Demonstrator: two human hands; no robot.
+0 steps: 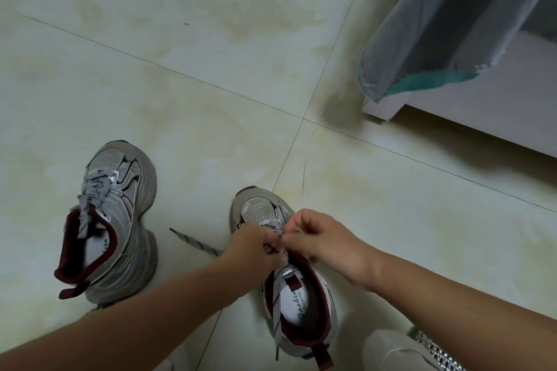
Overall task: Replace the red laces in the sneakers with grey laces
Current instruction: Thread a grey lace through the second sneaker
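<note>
Lacing under way on a tiled floor point(211, 54). Bed point(482, 105) with a grey drape at upper right. Left sneaker point(120, 220) stands apart, already strung with grey lace. Right sneaker point(304, 289) sits under both hands, heel toward the person. Left hand point(256, 245) pinches the grey lace point(278, 295) at the eyelets; right hand point(319, 238) pinches it too, fingers curled. Loose ends: one trails into the shoe opening, one lies on the floor to the left. Lace is flat, grey with dark dashes; likely light, limp, a bit slippery, so best held near the stiff tip for threading. No red laces visible.
</note>
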